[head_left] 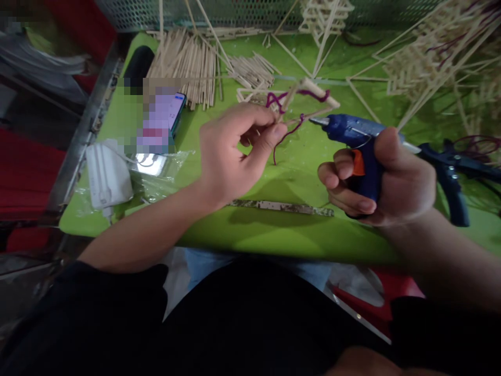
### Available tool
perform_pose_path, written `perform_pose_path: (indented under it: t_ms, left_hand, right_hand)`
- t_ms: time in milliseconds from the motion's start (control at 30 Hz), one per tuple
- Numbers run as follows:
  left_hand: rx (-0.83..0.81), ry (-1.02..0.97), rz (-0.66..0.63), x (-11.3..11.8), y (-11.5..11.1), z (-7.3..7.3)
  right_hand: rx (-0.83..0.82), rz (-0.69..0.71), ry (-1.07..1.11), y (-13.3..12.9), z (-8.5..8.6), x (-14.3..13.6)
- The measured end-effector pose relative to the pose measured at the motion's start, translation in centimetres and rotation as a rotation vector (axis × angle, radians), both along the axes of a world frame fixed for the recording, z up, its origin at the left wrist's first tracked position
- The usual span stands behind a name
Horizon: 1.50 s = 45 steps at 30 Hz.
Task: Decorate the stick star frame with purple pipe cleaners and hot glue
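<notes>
Roughly mid-scene, both hands are raised over the green surface [235, 230]. Left hand [230, 151]: grip closed, thumb and fingertips pinching the small stick frame [332, 99] at its near, left-hand end. From that pinch the frame reaches away and rightward, its thicker stick slanting down toward the right; purple yarn [319, 94] winds about it, one tail dangling below.

Right hand [407, 183]: grip wrapped about the handle of the blue glue gun [348, 130], fingers curled by the orange trigger [358, 162]. Gun's long axis runs crosswise, nozzle [320, 121] aimed left at the frame's lower side, seemingly just beside the yarn; contact cannot be told. Left hand holds the frame, yet its free end lies nearer the gun. Judged from here, the narrow nozzle-to-yarn gap matters most. Beyond, bundled sticks [188, 68]; near the edge, a flat strip [282, 207].
</notes>
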<state>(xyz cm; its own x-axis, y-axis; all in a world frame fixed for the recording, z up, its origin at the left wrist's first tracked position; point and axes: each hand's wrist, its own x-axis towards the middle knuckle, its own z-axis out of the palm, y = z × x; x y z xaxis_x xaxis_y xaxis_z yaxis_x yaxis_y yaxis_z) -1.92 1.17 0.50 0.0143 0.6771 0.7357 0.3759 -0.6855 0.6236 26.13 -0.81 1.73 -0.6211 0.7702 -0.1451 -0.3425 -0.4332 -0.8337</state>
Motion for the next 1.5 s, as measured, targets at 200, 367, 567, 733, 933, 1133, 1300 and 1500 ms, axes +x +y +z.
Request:
perform_pose_path:
  t_ms: [200,367,567,733,933,1133,1300,1500]
  left_hand:
    - [-0.429,-0.308,-0.354,-0.2,0.8,0.4]
    - [-0.703,-0.51,-0.496,0.0,0.5,1.1]
    - [-0.791,-0.3,-0.509,0.4,-0.6,1.7]
    - [-0.735,-0.172,-0.42,0.8,-1.5,1.1]
    - [-0.59,-0.084,-0.379,1.1,-2.1,0.8]
    - [-0.444,0.036,-0.305,0.9,-2.1,0.3]
    - [-0.447,0.004,-0.239,1.7,-1.4,1.2]
    - [-0.418,0.04,-0.222,3.3,-0.7,2.7]
  right_hand:
    - [0.033,-0.236,-0.142,0.0,0.5,-0.2]
    - [0.122,-0.62,-0.19,-0.1,0.9,-1.4]
    - [0.286,-0.871,-0.228,-1.1,0.1,-2.7]
    - [0.497,-0.896,-0.396,-2.1,-1.1,-2.7]
    - [0.527,-0.899,-0.452,-2.2,-0.9,-3.0]
    - [0.432,-0.875,-0.43,-2.1,-0.6,-3.0]
    - [0.388,-0.843,-0.389,-1.9,-1.2,-2.5]
    - [0.388,-0.826,-0.389,-2.1,-1.1,-2.4]
